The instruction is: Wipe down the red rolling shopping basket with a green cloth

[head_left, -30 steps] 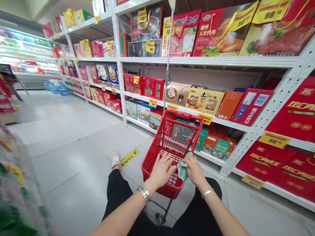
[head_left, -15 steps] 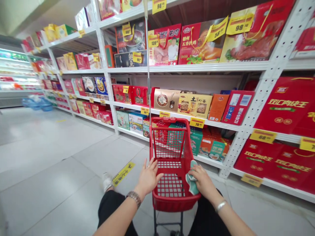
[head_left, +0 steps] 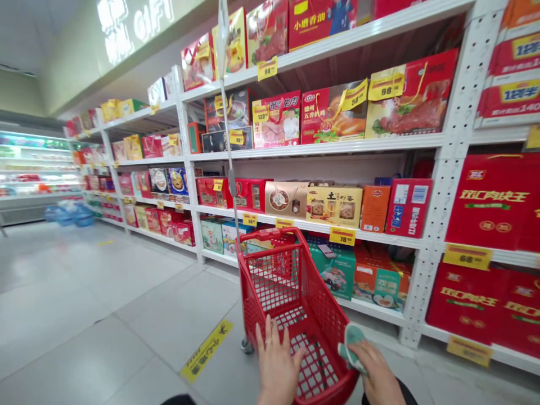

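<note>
Wiping, seemingly: your right grip (head_left: pixel 375 365) clutches the green cloth (head_left: pixel 353 339) at the red cart (head_left: pixel 324 312), just left of it; your left grip (head_left: pixel 276 363) splays empty (contact unclear). Next stroke wants flat pressure.

Grey tile floor (head_left: pixel 139 304); white shelving (head_left: pixel 455 149); glowing sign (head_left: pixel 141 25) overhead; lit display case (head_left: pixel 37 169) beyond.

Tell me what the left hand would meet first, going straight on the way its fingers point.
Probably the mesh panel at the far end of the red cart, which the left hand points toward. Depth is unclear, so the cart's left side wall might come first.
</note>
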Demonstrator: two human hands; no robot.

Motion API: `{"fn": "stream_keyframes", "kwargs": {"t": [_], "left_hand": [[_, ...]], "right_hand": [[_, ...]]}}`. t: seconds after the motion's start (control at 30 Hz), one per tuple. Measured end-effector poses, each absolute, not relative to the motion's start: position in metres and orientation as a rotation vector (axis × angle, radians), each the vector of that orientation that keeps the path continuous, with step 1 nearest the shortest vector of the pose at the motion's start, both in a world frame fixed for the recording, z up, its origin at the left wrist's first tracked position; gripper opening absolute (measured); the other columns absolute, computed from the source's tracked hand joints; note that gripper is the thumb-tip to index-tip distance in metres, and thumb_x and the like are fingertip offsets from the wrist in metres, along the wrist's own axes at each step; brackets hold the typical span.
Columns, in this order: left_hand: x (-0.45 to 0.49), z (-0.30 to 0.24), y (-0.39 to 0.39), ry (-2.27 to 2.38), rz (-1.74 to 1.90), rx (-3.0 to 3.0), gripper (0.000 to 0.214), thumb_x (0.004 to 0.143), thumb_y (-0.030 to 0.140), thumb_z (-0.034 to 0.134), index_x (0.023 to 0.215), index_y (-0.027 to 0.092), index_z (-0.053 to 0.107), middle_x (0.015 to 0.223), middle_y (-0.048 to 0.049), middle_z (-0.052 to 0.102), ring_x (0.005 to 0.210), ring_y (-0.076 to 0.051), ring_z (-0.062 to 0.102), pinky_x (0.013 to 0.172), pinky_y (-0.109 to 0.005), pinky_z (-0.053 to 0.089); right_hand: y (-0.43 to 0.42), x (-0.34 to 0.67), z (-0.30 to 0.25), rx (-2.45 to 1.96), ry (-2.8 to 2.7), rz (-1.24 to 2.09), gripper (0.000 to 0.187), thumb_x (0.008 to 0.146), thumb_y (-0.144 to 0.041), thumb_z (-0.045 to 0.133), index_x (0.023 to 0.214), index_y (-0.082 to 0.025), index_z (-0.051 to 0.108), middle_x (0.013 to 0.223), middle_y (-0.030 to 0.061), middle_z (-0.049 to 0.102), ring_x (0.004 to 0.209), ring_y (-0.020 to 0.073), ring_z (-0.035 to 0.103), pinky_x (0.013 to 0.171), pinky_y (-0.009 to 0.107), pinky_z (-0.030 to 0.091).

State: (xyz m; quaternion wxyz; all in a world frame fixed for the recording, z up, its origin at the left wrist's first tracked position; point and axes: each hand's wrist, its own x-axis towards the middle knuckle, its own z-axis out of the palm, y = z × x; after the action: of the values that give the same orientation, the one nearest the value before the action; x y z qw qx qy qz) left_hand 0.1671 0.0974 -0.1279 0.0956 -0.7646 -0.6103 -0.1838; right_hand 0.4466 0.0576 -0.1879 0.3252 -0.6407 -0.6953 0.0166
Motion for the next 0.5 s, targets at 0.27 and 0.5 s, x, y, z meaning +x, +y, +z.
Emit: {"fn": "stream_keyframes", "kwargs": {"t": [0.27,0.5], "left_hand": [[0.178,-0.15,0.118,-1.767,-0.418,-2.616,0.07,0.084,0.071,0.049,0.132,0.023,0.065,0.143,-0.0193,0.056,0.144,-0.044,0.035,0.118,-0.069,0.026],[0.198,-0.199,0.157,-1.474,-0.449,-2.716,0.057,0.091,0.056,0.048,0.142,0.031,0.055,0.126,-0.0141,0.069,0.111,-0.036,0.068,0.109,-0.063,0.045]], "right_hand": [[0.103,0.467,-0.177,-1.673,-1.839,0.156,0.06,0.054,-0.01,0.051,0.105,-0.028,0.08,0.117,0.0049,0.074,0.119,0.0293,0.065,0.106,0.04,0.05],[0.138,0.483,-0.186,-1.695,-1.788,0.17,0.051,0.056,-0.017,0.054,0.098,-0.031,0.081,0.112,0.0033,0.076,0.113,0.031,0.068,0.098,0.04,0.057]]}}
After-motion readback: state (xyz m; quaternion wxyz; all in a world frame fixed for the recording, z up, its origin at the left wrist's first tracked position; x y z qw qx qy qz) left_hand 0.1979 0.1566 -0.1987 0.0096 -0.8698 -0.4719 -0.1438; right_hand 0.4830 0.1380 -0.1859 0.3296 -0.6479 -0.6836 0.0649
